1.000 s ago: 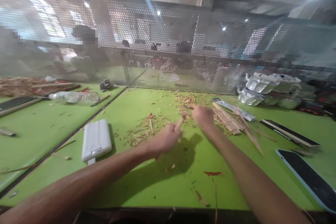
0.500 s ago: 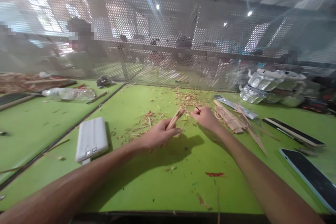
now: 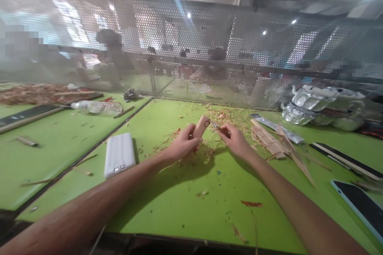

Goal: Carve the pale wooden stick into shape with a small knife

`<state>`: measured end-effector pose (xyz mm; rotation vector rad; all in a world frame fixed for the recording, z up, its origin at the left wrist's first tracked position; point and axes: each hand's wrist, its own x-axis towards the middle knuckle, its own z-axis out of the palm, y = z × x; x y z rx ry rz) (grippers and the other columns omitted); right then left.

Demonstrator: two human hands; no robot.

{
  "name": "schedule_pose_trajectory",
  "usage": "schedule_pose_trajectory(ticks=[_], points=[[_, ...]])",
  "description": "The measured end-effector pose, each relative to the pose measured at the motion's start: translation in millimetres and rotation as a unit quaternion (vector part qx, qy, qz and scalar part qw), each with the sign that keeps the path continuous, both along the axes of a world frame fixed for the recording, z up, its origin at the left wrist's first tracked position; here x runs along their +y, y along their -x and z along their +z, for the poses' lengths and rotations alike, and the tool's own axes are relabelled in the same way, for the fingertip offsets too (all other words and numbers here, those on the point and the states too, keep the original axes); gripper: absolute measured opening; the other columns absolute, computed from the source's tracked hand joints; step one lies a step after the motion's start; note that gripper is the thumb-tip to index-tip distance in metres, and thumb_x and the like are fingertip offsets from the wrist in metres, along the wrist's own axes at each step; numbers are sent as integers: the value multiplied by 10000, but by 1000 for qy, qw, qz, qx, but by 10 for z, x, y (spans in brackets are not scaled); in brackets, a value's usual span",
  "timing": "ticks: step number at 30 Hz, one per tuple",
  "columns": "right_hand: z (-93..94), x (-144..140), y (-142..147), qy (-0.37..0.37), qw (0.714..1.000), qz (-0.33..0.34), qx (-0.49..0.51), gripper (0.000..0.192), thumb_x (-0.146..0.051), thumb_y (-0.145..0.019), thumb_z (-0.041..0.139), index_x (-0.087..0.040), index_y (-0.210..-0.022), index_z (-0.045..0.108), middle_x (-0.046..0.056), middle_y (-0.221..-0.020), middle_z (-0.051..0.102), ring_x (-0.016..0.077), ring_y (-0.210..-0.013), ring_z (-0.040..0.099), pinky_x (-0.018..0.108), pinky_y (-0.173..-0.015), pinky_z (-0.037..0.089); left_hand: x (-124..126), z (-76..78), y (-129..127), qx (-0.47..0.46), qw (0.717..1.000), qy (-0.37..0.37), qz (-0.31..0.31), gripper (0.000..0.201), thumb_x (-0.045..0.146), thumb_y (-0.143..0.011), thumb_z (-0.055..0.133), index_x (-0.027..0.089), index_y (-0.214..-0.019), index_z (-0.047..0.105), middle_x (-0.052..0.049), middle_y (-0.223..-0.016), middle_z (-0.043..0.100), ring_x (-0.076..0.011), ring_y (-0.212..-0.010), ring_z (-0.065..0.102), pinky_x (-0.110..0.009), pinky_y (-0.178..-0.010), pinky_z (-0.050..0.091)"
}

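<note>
My left hand (image 3: 183,144) is wrapped round a short piece of wood (image 3: 201,125), its end tilted up and showing a knot-like round mark. In my right hand (image 3: 237,140) is a small carving knife (image 3: 214,125), pinched between thumb and fingers. The blade points left at the wood's upper end; whether it touches I cannot tell. Wood shavings (image 3: 223,114) lie scattered behind and beneath both hands on the green tabletop (image 3: 185,195). Right of my right hand are split wood strips (image 3: 269,137) and a metal ruler-like strip (image 3: 278,128).
A white power bank (image 3: 120,154) lies left of my left forearm, a phone (image 3: 360,205) at the right edge. Silvery foil-like packages (image 3: 314,105) stand back right. A plastic bottle (image 3: 97,107) lies at the left. A perforated screen (image 3: 191,75) closes off the back, with people behind it.
The wood has been turned more upright in my left hand, its end now facing me. My right hand has rotated, bringing the knife blade into sight beside the wood. The view has shifted slightly left.
</note>
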<state>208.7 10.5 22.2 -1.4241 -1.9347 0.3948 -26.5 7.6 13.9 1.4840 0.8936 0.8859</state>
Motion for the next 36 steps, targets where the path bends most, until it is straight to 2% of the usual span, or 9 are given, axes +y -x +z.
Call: schedule_pose_trajectory(ticks=[6,11,15,17,19,21,25,31,36], points=[[-11,11,28,-42,997,20,68,284,-472,-947,549,-200,-932,630,10,-720,601,159,-580,521,268,-534,378,44,-67,-8,13,1000,10,0,249,280,-903,613,185,-1111,516,-8,-823,598,-125,-634,587,-269,-557,512],[-39,-57,114,-46,997,65,19,331,-454,-1009,491,-202,-1047,702,23,-698,643,158,-535,528,273,-493,410,38,-93,12,-35,996,80,-12,289,273,-892,619,188,-1155,532,-29,-881,618,-114,-626,579,-248,-537,492],[-111,-68,162,-114,989,92,-32,355,-403,-1026,491,-185,-1090,763,100,-910,768,229,-736,687,382,-655,570,11,-70,7,-82,990,111,-19,280,215,-881,597,179,-1153,540,-13,-831,612,-94,-592,546,-219,-517,446],[-154,-51,169,-140,984,105,-44,371,-390,-1028,499,-165,-1137,773,130,-1038,784,265,-860,732,445,-752,606,-5,-46,-2,-95,988,116,-27,259,211,-893,583,177,-1145,533,-5,-803,607,-86,-576,529,-207,-504,420],[-191,-33,171,-153,981,111,-51,401,-392,-1036,489,-143,-1180,769,150,-1102,778,278,-906,750,455,-771,623,-21,-24,-12,-102,986,121,-44,238,211,-908,572,178,-1137,520,3,-781,600,-80,-563,517,-198,-495,403],[-214,-25,176,-163,978,112,-59,435,-401,-1048,462,-128,-1210,760,161,-1104,777,272,-875,758,428,-719,631,-37,-9,-21,-109,984,127,-53,209,200,-902,565,184,-1103,510,22,-741,572,-72,-529,487,-191,-469,375],[-189,-60,200,-183,974,102,-88,441,-394,-1060,438,-141,-1241,750,152,-1081,783,247,-800,747,366,-640,601,-64,-14,-29,-99,987,114,-48,133,246,-918,557,200,-1029,500,49,-688,516,-60,-472,425,-179,-411,300],[-97,-106,199,-173,972,37,-157,395,-364,-1047,466,-180,-1241,758,130,-1081,783,228,-787,716,304,-628,519,-107,-51,-50,-86,991,91,-44,102,291,-952,533,211,-984,478,58,-689,506,-55,-482,417,-174,-417,300],[-66,-93,186,-170,969,26,-179,412,-370,-1048,446,-170,-1216,765,123,-1000,786,203,-715,670,274,-564,439,-165,15,-89,-78,991,98,-37,83,274,-957,511,214,-961,454,73,-675,484,-49,-462,388,-177,-417,290]])
